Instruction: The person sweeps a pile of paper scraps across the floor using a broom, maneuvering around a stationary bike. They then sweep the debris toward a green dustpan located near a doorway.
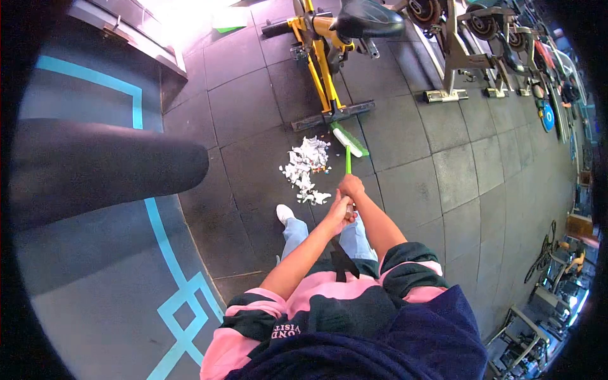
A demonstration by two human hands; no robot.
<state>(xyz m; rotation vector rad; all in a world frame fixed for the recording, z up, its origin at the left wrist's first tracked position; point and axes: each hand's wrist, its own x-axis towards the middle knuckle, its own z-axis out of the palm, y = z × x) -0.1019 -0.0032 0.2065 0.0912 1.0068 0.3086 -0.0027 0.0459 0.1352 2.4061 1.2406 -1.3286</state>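
Note:
Both my hands are wrapped round the green handle of a broom [348, 160], one close to the other. My right hand [351, 185] grips farther along toward the head, and my left hand [341, 210] sits nearer my body. The broom's white and green head [349, 140] rests on the floor, bristles angled toward the foot of a yellow exercise bike. Left of the broom head lies a heap of torn white paper scraps [308, 159], with a few coloured bits among them. My white shoe [284, 213] is just below the heap.
A yellow exercise bike [318, 69] stands ahead, its black foot bar [333, 116] close beyond the broom. More bikes [449, 57] line the upper right. A large dark padded cylinder [114, 166] juts in from the left. Black rubber tiles [405, 136] cover the floor.

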